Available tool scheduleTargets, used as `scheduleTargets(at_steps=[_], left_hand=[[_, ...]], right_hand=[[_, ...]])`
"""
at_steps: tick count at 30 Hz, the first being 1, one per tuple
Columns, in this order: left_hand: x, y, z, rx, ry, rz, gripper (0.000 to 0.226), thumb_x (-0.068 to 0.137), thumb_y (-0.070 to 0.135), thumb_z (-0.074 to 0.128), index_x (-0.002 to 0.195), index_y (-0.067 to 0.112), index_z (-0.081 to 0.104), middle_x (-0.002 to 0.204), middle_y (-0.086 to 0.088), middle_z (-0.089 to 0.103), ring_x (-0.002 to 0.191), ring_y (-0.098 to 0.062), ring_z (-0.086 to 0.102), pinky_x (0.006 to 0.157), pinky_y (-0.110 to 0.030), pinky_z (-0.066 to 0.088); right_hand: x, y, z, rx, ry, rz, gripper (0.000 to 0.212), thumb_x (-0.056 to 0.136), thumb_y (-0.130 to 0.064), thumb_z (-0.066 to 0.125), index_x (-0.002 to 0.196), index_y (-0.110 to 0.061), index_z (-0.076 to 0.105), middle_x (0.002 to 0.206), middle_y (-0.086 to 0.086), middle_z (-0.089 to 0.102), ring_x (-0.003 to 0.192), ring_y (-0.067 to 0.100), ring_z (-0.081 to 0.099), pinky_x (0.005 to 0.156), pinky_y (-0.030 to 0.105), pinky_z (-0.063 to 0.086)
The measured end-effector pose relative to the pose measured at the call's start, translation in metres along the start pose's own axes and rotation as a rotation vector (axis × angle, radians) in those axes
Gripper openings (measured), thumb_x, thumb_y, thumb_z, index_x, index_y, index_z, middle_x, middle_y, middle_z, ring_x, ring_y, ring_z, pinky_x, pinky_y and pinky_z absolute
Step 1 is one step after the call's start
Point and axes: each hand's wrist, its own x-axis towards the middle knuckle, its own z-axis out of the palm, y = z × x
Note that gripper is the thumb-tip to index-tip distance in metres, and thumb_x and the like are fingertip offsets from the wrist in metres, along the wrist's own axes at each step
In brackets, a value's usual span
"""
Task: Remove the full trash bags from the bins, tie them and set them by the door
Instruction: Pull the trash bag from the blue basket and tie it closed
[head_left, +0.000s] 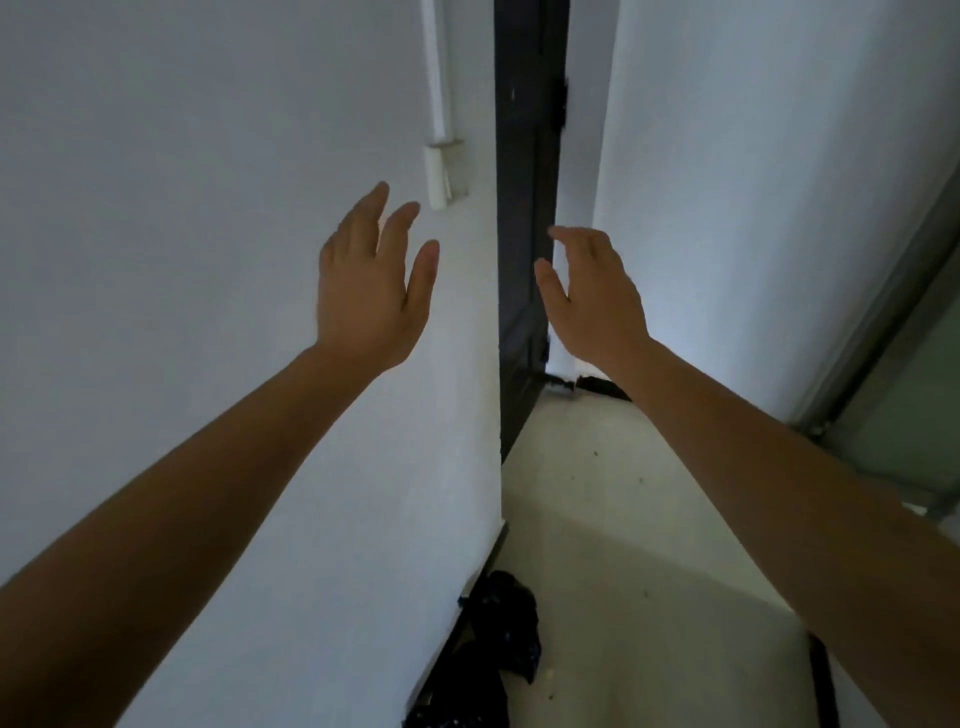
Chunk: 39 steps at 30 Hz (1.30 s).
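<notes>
Both my arms are stretched out in front of me at chest height. My left hand (371, 283) is open, fingers spread, held in front of the white wall with nothing in it. My right hand (592, 296) is also open and holds nothing, raised in front of the dark door frame (524, 208). Low at the bottom of the view, black trash bags (493, 654) lie on the pale floor against the foot of the wall, well below both hands. No bin is in view.
A white wall (208, 182) fills the left side, with a white conduit and small box (441, 171) on it. A narrow pale floor strip (613, 519) runs ahead to the dark door. A white wall and a metal-framed glass panel (893, 364) stand on the right.
</notes>
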Motion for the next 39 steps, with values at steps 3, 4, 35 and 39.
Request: scheduleTargets(at_steps=[3, 4, 35, 39], left_hand=[[-0.008, -0.009, -0.074, 0.22, 0.107, 0.056, 0.052, 0.107, 0.043, 0.033, 0.142, 0.008, 0.05, 0.155, -0.021, 0.041, 0.142, -0.039, 0.04, 0.113, -0.056, 0.033], [-0.018, -0.013, -0.099, 0.296, 0.141, 0.046, 0.051, 0.107, 0.042, 0.035, 0.142, 0.008, 0.051, 0.155, -0.021, 0.041, 0.143, -0.039, 0.039, 0.114, -0.056, 0.031], [-0.785, 0.618, -0.822, 2.057, 0.229, -1.558, 0.062, 0.105, 0.048, 0.03, 0.155, 0.011, 0.03, 0.165, -0.021, 0.017, 0.152, -0.04, 0.016, 0.119, -0.06, 0.018], [-0.841, 0.678, -0.876, 2.108, 0.252, -1.659, 0.062, 0.105, 0.046, 0.033, 0.156, 0.012, 0.028, 0.165, -0.021, 0.016, 0.152, -0.041, 0.017, 0.117, -0.06, 0.02]], right_hand=[[0.013, -0.046, -0.011, 0.078, 0.024, -0.17, 0.047, 0.104, -0.041, 0.041, 0.143, -0.015, 0.043, 0.145, 0.009, 0.046, 0.128, 0.024, 0.05, 0.104, 0.035, 0.043], [0.015, -0.063, -0.009, 0.114, 0.019, -0.237, 0.047, 0.104, -0.041, 0.041, 0.143, -0.015, 0.043, 0.145, 0.009, 0.045, 0.127, 0.024, 0.051, 0.104, 0.034, 0.043], [-0.867, -0.697, -0.361, 1.326, -0.734, -1.686, 0.069, 0.098, -0.056, 0.038, 0.156, -0.021, 0.022, 0.164, 0.017, 0.014, 0.149, 0.038, 0.02, 0.117, 0.059, 0.025], [-0.962, -0.731, -0.416, 1.357, -0.753, -1.789, 0.069, 0.1, -0.055, 0.039, 0.157, -0.023, 0.018, 0.165, 0.014, 0.01, 0.151, 0.035, 0.014, 0.121, 0.056, 0.012]])
